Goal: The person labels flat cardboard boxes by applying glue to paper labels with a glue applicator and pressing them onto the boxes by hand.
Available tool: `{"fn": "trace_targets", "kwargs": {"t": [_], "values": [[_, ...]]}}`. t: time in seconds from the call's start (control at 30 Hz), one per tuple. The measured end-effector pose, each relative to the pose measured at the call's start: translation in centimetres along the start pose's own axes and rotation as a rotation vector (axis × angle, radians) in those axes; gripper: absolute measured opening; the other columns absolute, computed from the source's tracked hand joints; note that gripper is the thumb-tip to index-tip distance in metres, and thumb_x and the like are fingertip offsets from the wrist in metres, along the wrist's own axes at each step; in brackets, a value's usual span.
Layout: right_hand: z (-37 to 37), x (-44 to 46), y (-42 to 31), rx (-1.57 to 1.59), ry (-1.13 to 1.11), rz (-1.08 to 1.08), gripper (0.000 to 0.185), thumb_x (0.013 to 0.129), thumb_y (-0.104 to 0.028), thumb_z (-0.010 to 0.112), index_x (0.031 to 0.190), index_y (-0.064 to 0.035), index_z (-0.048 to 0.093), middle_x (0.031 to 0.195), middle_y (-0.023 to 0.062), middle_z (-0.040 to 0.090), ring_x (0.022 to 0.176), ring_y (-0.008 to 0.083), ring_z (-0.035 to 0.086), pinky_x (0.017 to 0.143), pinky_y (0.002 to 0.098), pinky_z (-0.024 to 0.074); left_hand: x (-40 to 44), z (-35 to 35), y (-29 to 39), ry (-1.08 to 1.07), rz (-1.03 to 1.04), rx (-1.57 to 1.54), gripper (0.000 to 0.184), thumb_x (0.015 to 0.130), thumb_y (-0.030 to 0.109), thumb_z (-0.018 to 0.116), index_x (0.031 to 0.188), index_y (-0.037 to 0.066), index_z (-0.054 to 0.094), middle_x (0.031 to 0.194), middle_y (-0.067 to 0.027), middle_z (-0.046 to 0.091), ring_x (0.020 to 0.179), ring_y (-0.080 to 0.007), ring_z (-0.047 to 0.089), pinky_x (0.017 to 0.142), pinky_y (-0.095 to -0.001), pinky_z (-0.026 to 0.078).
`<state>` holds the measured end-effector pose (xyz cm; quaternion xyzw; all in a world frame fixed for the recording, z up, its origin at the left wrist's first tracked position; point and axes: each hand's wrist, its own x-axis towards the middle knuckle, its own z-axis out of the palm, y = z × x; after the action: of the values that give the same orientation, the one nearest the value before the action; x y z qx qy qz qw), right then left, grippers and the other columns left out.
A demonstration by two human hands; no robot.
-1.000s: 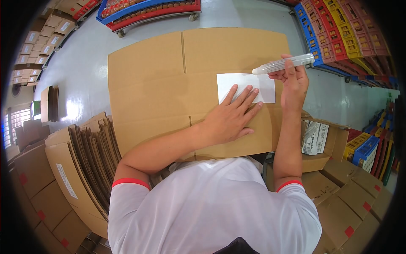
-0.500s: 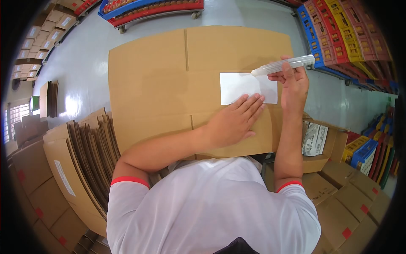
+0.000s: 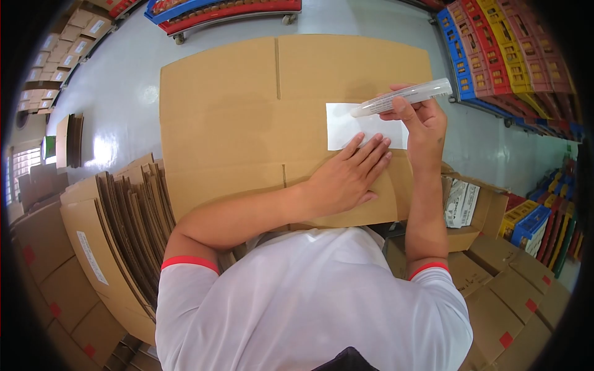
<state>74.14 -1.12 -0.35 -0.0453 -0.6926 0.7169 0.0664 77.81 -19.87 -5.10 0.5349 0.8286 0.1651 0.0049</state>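
Hands, two, bare. Left hand point(image 3: 343, 181): open, palm down, fingers extended and slightly spread, fingertips on the lower part of the white paper point(image 3: 339, 133), the rest over the cardboard point(image 3: 216, 117). Right hand point(image 3: 424, 127): closed around the clear tube point(image 3: 405, 98), thumb on the near side of the barrel.

Clear tube, one: printed, held at a slant above the white paper, pale tip pointing left and down over its upper part; whether the tip touches cannot be told.

White paper, one: rectangular, lying flat on the right-hand portion of the cardboard, partly covered by the left hand.

Cardboard, one broad brown piece: slotted at its far and near edges, spread in front of the person's white shirt point(image 3: 309, 297) with red sleeve trim.

Surroundings, left: flattened cartons point(image 3: 117, 229), standing on edge in a row, a white label on the outer one.

Surroundings, right: open box point(image 3: 489, 216) with a printed packet point(image 3: 461, 203) inside; brown cartons point(image 3: 495, 309) with red marks; coloured crates point(image 3: 489, 55), stacked, in blue, red, yellow and pink.

Surroundings, far side: wheeled trolley point(image 3: 232, 22) bearing red and blue trays, on the grey floor point(image 3: 130, 93).
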Motion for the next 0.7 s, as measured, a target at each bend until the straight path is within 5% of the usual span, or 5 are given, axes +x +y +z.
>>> {"fn": "trace_targets", "kwargs": {"t": [0.7], "values": [[-2.1, 0.2, 1.6, 0.037, 0.07, 0.011, 0.04, 0.103, -0.023, 0.069, 0.127, 0.0076, 0.061, 0.105, 0.0218, 0.075, 0.088, 0.0243, 0.076, 0.078, 0.0353, 0.0635, 0.0, 0.0, 0.1, 0.009, 0.009, 0.051, 0.08, 0.101, 0.056, 0.054, 0.156, 0.001, 0.043, 0.165, -0.0215, 0.036, 0.154, -0.0388, 0.031, 0.126, -0.0562, 0.022]]}}
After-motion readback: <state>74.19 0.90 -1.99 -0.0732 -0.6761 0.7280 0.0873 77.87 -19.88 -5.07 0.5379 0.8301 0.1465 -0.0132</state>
